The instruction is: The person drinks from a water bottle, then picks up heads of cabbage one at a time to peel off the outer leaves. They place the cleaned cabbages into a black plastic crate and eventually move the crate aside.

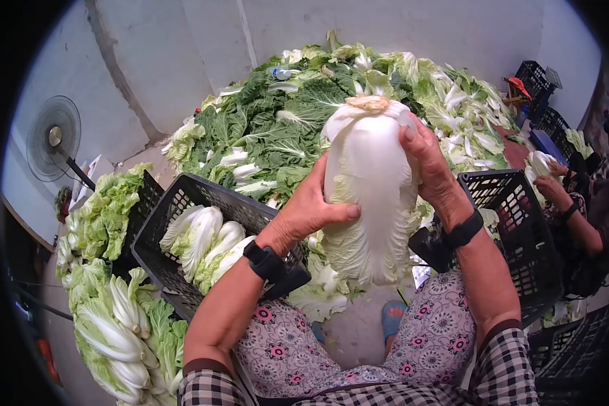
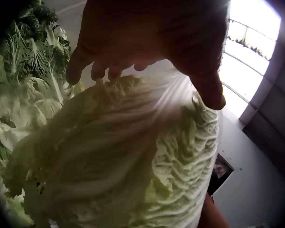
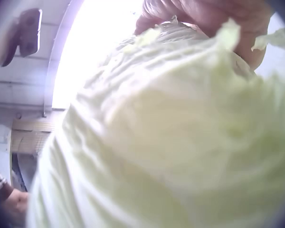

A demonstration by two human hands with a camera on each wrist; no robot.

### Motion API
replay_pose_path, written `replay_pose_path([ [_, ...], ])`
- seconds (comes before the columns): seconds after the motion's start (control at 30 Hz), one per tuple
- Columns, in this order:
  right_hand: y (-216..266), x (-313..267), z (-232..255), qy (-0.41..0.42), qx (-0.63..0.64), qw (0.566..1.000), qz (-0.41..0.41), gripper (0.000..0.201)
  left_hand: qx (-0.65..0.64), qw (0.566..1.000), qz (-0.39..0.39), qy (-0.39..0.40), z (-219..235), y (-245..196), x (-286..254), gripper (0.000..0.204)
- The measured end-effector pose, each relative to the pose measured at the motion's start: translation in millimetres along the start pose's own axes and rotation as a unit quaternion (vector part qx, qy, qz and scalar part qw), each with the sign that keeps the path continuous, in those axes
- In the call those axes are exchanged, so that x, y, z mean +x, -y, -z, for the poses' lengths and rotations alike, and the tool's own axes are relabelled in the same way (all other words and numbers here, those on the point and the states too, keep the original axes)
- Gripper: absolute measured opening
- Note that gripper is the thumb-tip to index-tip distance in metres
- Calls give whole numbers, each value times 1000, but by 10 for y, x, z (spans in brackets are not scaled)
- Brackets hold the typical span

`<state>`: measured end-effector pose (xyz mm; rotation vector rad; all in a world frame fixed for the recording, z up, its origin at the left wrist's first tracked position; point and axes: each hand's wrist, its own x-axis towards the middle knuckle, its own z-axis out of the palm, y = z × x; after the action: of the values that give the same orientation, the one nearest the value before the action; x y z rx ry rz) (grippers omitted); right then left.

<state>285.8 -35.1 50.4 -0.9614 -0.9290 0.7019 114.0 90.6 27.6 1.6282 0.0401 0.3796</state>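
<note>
A large napa cabbage (image 1: pixel 372 183) is held up before the chest, its cut stem end (image 1: pixel 369 103) at the top and its leafy end pointing down. My left hand (image 1: pixel 314 206) grips its left side, thumb across the front and the other fingers behind it. Higher up on the opposite side, my right hand (image 1: pixel 430 162) holds it near the stem end. In the left wrist view the ruffled leaves of the cabbage (image 2: pixel 133 156) hang below the left hand (image 2: pixel 147 38). Pale leaves of the cabbage (image 3: pixel 156 128) fill the right wrist view under the right hand (image 3: pixel 218 19).
A black crate (image 1: pixel 213 183) with several cabbages stands at the left, another crate (image 1: pixel 534 243) at the right. Loose leaves form a big heap (image 1: pixel 271 128) ahead. More cabbages (image 1: pixel 111 325) are piled at lower left, near a fan (image 1: pixel 54 137). Another person (image 1: pixel 582 223) sits at the right.
</note>
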Motion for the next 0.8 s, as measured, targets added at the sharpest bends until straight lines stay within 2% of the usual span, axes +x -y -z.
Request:
replay_pose_path([
  [0.1, 72, 1, 17, 34, -53, 997, 35, 101, -54, 997, -10, -51, 10, -79, -35, 109],
  [0.2, -37, -65, 67, 119, -37, 992, -8, 119, -80, 993, -24, -88, 122, -76, -100, 107],
  [0.23, -89, -77, 56, 139, -69, 987, -33, 122, -88, 990, -35, -102, 151, -86, -105, 107],
  [0.3, -174, -132, 20, 170, -131, 973, -86, 127, -118, 985, -34, -118, 177, -62, -92, 106],
  [0.33, -215, -144, -31, 150, -103, 977, -109, 129, -139, 982, -25, -125, 200, -15, -86, 106],
  [0.43, -182, -129, -191, 107, 13, 988, -111, 121, -173, 973, -14, -150, 175, 4, -87, 102],
  [0.47, -180, -133, -207, 78, 48, 990, -110, 107, -181, 971, -14, -153, 153, -13, -86, 102],
  [0.5, -146, -135, -229, 69, 37, 991, -110, 103, -188, 970, -14, -154, 139, -25, -84, 101],
  [0.7, -68, -133, -261, 32, 26, 997, -59, 80, -199, 977, -6, -75, 253, 59, -117, 100],
  [0.8, 26, -111, -173, 36, 91, 994, -57, 66, -167, 983, 66, -35, 238, 149, -122, 97],
])
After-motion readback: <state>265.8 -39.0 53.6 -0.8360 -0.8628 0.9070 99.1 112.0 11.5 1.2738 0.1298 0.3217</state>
